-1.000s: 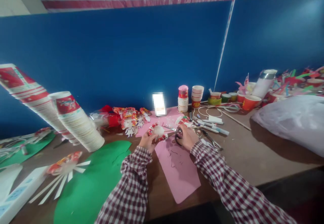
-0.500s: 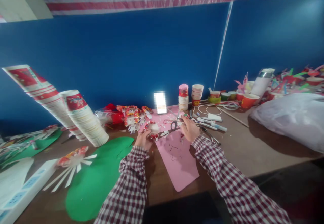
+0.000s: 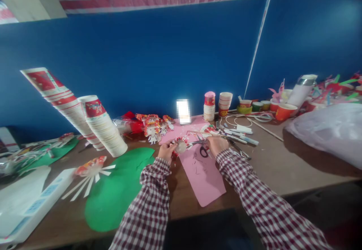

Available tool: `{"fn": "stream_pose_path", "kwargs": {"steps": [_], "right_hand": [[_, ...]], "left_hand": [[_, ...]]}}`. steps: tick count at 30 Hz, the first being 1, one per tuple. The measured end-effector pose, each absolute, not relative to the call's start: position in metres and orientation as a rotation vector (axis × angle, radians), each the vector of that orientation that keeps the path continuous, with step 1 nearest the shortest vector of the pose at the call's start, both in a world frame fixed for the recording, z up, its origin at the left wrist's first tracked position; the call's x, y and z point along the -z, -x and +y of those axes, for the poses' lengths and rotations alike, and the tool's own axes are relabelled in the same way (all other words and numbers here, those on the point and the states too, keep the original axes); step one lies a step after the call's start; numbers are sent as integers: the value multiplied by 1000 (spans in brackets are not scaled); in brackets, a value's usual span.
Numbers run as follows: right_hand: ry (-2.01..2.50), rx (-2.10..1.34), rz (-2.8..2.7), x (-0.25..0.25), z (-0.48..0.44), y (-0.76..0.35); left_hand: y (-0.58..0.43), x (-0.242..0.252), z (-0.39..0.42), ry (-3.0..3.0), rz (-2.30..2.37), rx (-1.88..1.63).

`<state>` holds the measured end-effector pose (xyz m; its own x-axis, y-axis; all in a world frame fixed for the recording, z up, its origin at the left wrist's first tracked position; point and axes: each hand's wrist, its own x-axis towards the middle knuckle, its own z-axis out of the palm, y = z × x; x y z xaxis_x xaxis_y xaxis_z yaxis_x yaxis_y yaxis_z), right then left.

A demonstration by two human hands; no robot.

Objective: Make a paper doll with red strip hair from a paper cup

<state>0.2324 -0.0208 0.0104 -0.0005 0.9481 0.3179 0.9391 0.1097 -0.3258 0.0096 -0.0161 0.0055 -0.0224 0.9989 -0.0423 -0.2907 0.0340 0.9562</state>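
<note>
My left hand is closed on a cut paper cup, its pale round bottom facing up and its red-and-white sides cut and splayed. My right hand is closed around a pair of scissors. One black handle loop shows below the fingers, while the blades point left at the cup's edge. Whether the blades touch the cup, I cannot make out. Beneath both lies a pink paper sheet with dark scraps on it. Behind the left hand sit several cut-out paper figures.
Tall stacks of paper cups lean at the left, beside a green sheet and a cut cup with white strips. Pens lie right of my right hand. A plastic bag bulges at the far right.
My right hand, earlier with fingers stretched beside the scissors, has closed on them, and their blades now point at the cup. The view has shifted slightly.
</note>
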Motion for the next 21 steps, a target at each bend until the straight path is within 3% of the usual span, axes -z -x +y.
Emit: {"fn": "stream_pose_path", "kwargs": {"steps": [9,15,21], "right_hand": [[1478,-193,-1914,-15,-28,-216],[1023,-884,-1854,-4,-33,-197],[1009,-798,-1928,-3,-37,-192]], "left_hand": [[-9,8,-10,-1097,1048,-1297],[-13,11,-11,-1188,1044,-1241],[-17,11,-11,-1224,1041,-1206]]}}
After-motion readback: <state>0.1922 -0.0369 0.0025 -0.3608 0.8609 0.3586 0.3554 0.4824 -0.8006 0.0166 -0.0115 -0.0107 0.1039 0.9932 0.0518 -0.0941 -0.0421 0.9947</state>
